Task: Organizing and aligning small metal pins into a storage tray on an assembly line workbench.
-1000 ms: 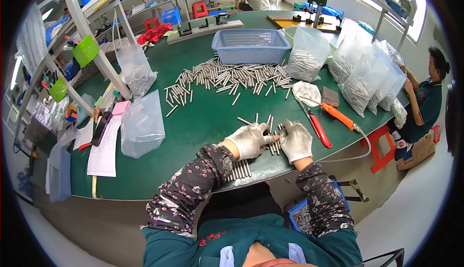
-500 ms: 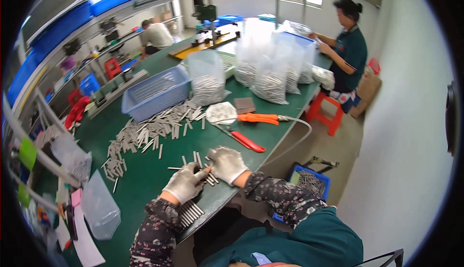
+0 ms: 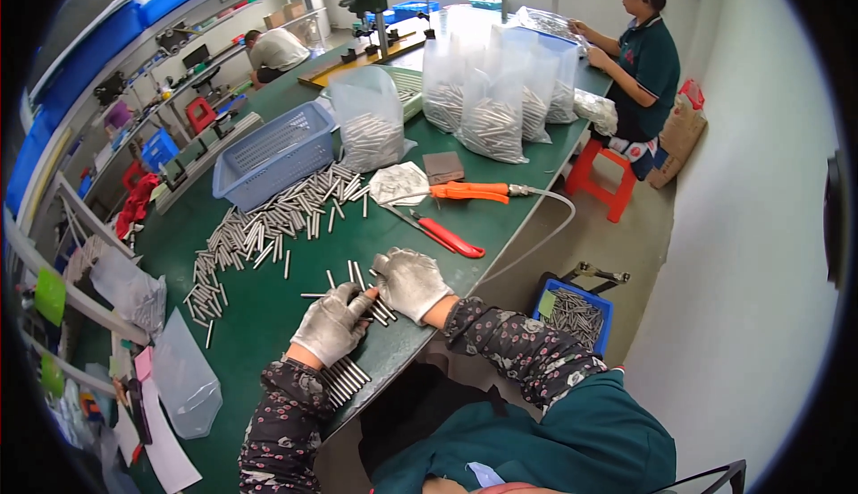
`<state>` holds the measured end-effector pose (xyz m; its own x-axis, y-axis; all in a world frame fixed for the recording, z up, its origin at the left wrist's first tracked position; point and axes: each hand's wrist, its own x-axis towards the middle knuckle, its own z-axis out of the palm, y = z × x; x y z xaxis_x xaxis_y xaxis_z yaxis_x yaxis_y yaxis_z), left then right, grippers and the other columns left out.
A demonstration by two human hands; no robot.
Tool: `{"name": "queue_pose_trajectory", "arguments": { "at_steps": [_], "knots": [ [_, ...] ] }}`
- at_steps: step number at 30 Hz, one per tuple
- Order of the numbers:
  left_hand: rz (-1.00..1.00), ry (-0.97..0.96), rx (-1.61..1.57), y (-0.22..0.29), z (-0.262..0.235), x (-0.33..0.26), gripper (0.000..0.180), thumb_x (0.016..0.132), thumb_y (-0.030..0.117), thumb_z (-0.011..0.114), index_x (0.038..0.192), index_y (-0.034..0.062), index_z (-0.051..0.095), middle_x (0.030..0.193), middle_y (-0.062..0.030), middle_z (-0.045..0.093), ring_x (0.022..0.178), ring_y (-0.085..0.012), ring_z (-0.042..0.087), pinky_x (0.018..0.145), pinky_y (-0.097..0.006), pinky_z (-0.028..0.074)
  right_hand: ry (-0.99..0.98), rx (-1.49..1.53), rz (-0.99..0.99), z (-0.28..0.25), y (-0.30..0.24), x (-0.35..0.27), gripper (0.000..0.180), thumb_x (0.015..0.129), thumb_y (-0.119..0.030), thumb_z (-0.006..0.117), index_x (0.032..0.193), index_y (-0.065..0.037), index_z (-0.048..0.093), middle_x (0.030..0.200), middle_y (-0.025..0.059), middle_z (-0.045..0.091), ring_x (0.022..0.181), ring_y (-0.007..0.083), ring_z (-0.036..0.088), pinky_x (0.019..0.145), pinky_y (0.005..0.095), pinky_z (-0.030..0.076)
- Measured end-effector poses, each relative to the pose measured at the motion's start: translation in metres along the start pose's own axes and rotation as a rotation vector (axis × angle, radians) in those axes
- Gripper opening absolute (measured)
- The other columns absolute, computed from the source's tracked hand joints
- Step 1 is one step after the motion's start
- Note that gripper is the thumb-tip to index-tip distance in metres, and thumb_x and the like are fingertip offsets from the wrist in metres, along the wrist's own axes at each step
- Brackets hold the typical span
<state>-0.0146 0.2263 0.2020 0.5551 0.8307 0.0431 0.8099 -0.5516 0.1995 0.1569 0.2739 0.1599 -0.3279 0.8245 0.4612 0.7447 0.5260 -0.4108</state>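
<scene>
Both my hands wear whitish work gloves with grey soiling, and they meet over several short metal pins [image 3: 382, 313] on the green table. My left hand [image 3: 329, 326] is closed, its thumb and forefinger together at the pins. Beside it, my right hand [image 3: 411, 285] curls its fingers down onto the same pins, fingertips partly hidden. A neat row of parallel metal pins [image 3: 346, 381] lies under my left wrist near the table edge. Beyond my hands are red-handled pliers [image 3: 451, 236], an orange air gun [image 3: 469, 191] with a hose, and a crumpled white cloth [image 3: 399, 183].
A heap of loose pins [image 3: 268, 221] spreads beside a blue plastic basket [image 3: 237, 192]. Clear bags of pins [image 3: 492, 127] stand farther back. A blue bin of pins [image 3: 609, 324] is at floor level on the right. A co-worker [image 3: 639, 56] sits by a red stool [image 3: 601, 181].
The view has shifted slightly, so the table's things appear higher in the picture and sharper. My hands stay together over the same pins, with little visible movement.
</scene>
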Motion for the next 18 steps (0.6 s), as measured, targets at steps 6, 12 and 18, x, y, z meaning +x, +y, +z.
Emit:
{"name": "queue_pose_trajectory", "arguments": {
  "at_steps": [6,12,18],
  "knots": [
    [-0.004,-0.043,-0.023,0.0029,-0.0011,-0.0036,0.050,0.076,0.011,0.063,0.125,0.0111,0.052,0.116,-0.0147,0.050,0.100,-0.0310,0.055,0.086,-0.035,0.047,-0.033,0.015,0.032,-0.0047,-0.0031,-0.0047,0.013,0.077,-0.018,0.056,0.082,-0.007,0.059,0.081,0.0125,0.059,0.080,0.0300,0.061,0.068,0.0423,0.049],
    [0.007,-0.041,-0.032,0.0001,0.0017,-0.0007,0.046,0.077,0.015,0.063,0.123,0.0132,0.054,0.113,-0.0132,0.052,0.099,-0.0297,0.056,0.086,-0.035,0.047,-0.030,0.031,0.022,-0.0018,0.0009,-0.0032,0.014,0.078,-0.018,0.054,0.084,-0.008,0.061,0.078,0.0135,0.059,0.077,0.0324,0.060,0.067,0.0440,0.047],
    [0.046,-0.019,-0.027,-0.0037,0.0039,0.0008,0.049,0.077,0.009,0.062,0.125,0.0103,0.052,0.114,-0.0170,0.049,0.096,-0.0321,0.056,0.082,-0.035,0.048,-0.021,0.049,0.043,-0.0027,0.0007,-0.0018,0.014,0.077,-0.020,0.056,0.083,-0.008,0.059,0.078,0.0138,0.059,0.077,0.0324,0.060,0.066,0.0439,0.047]
  ]
}}
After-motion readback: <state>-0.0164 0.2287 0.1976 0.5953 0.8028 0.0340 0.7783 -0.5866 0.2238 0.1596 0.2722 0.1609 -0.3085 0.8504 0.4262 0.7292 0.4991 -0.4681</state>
